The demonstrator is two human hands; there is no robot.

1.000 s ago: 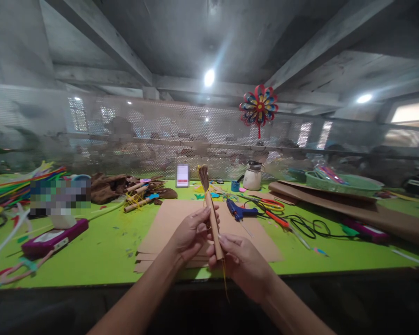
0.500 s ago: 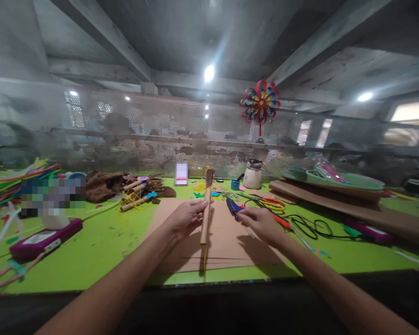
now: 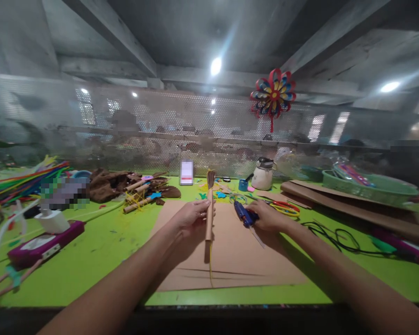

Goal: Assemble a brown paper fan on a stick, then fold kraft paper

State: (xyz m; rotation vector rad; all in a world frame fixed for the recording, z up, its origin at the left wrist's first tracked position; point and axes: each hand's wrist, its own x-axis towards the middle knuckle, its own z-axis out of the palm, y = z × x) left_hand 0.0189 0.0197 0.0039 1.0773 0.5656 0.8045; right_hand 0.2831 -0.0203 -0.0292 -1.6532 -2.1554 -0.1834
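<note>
My left hand (image 3: 193, 215) is closed around a brown paper tube (image 3: 209, 223), held roughly upright above the cardboard. A tuft of dark, thin strands (image 3: 211, 177) sticks out of its top end, and a yellow string (image 3: 210, 265) trails from the bottom. To the right, my right hand (image 3: 268, 217) is closed on the handle side of a blue hot glue gun (image 3: 243, 214). The gun's nozzle points away to the upper left, and a clear glue stick (image 3: 258, 237) pokes out of its back. Both hands are over a brown cardboard sheet (image 3: 237, 267).
Finished-looking tubes (image 3: 138, 204) with yellow string lie back left, near brown crumpled material (image 3: 106, 185). A purple power strip (image 3: 45, 246) is at left. Farther back stand a phone (image 3: 186, 172) and a white jug (image 3: 263, 174). Cardboard (image 3: 335, 200) and a green basket (image 3: 384, 186) are right.
My right hand has shifted from the near side of the glue gun to its right, and the gun is turned with its glue stick showing. The tube stays in my left hand.
</note>
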